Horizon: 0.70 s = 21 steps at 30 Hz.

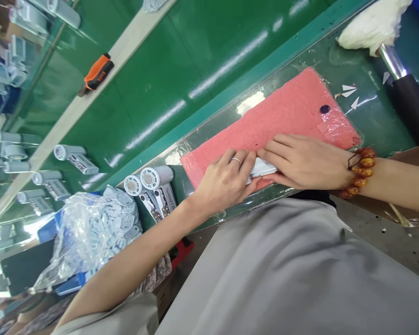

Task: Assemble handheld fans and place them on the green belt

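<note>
On the pink foam mat [258, 125], both hands meet over a light grey plastic part [261, 168], mostly hidden under the fingers. My left hand [223, 179], with a ring, is closed on its left end. Fingers of my right hand [295, 160] wrap the right end; a bracelet of amber beads [363, 172] circles that wrist. Just left of the mat, on the bench, lie two light grey handheld fans [157, 177] with round heads and uncovered handles showing parts inside.
An open plastic bag of small pale blue plastic parts [115, 218] stands at the left. Orange-and-black nippers [97, 74] lie on a pale strip across the green belt [174, 70]. More fans [77, 158] sit beyond. A black-handled tool [410, 102] lies at the right.
</note>
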Motion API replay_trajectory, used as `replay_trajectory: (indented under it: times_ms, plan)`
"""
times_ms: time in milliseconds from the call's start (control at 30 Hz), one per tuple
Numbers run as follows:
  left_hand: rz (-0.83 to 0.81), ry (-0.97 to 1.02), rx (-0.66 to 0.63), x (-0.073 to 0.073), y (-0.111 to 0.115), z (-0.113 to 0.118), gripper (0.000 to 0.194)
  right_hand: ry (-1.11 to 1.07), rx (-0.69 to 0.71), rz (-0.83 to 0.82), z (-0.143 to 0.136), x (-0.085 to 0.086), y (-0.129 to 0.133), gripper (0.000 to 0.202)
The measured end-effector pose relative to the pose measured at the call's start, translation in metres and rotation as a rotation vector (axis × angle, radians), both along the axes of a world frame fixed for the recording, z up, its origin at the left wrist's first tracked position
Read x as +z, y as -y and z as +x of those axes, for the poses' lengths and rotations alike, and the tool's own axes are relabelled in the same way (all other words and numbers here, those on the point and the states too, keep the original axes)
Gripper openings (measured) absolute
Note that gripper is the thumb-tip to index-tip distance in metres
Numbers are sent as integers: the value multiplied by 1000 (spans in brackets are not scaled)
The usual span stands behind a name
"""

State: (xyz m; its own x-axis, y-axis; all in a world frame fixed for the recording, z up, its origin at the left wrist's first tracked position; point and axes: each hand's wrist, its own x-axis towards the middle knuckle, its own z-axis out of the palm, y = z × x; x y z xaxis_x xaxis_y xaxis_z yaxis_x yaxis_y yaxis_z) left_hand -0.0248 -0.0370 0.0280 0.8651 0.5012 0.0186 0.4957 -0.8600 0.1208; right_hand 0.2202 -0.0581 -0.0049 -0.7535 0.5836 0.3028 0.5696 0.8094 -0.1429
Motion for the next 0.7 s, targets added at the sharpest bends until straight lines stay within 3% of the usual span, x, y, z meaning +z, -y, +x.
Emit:
replay_trajectory:
  times_ms: [100,167,300,367,467,567,700]
  plan:
    - [-144,34,39,10,-6,-1,53,-64,-41,-92,5,6,5,40]
    - [-210,141,95,16,-10,-3,52,-153,-147,-225,6,13,13,38]
    - [-369,594,433,19,-8,3,85,-542,-480,-659,-9,29,37,39]
    - [-622,815,557,12,1,11,93,-853,-593,-922,-23,32,45,41]
    - [-1103,1015,602,-4,17,29,94,-1303,-634,-1244,-44,26,48,41]
    - [-1364,1171,663,-18,29,41,102,-1438,-635,-1277,-54,15,48,41]
    - [-1351,1219,690,-26,35,44,105,-1439,-628,-1282,-51,7,53,43]
